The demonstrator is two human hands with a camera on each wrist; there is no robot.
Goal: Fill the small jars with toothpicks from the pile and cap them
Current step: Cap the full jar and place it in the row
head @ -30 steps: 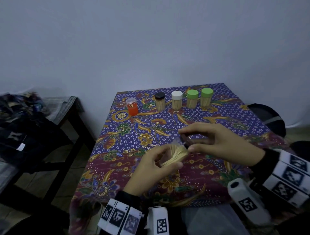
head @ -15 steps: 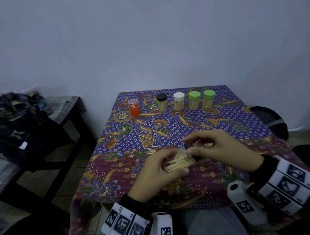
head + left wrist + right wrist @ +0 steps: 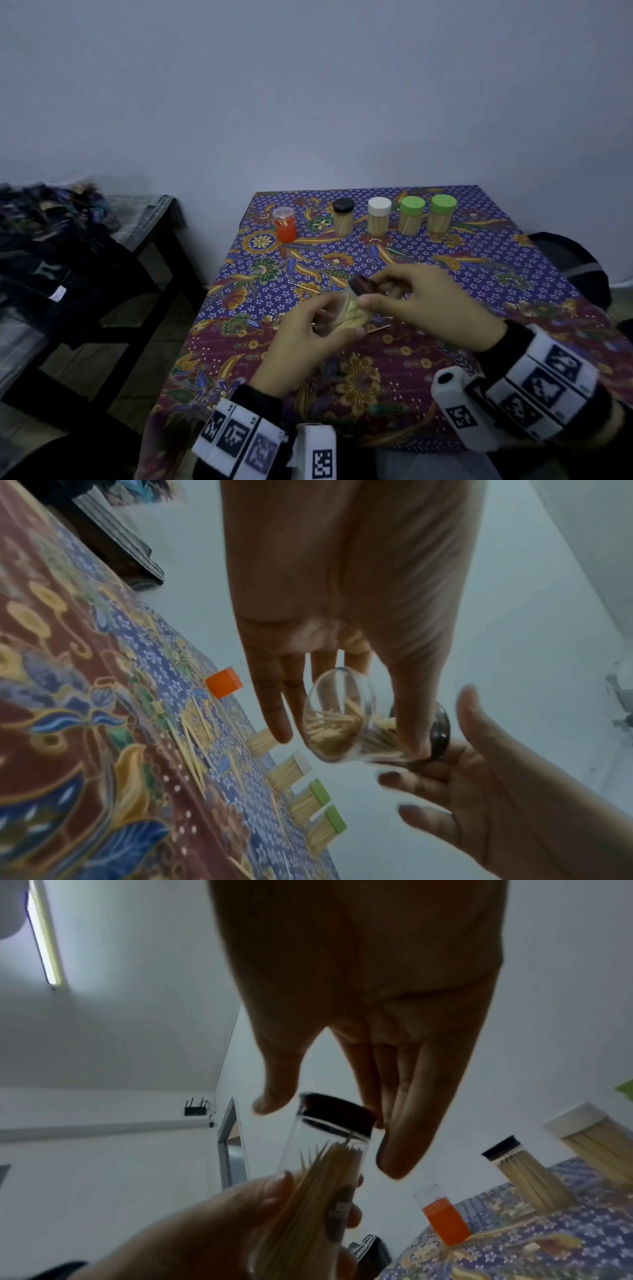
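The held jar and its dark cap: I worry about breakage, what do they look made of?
The jar looks like clear glass or hard plastic; toothpicks show through its glossy wall. Its dark cap looks like smooth plastic, though dim light leaves that open.

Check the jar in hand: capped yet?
Capped: the dark cap sits on the jar mouth, right hand fingers around it; tightness unclear.

Five capped jars (image 3: pixel 376 219) are standing in a row along the far tabletop (image 3: pixel 513 274) edge, blocking reach there. Loose toothpicks (image 3: pixel 305 287) are lying mid-cloth btwn that row & both hands. Bare cloth is showing w/ room at near edge & right side.
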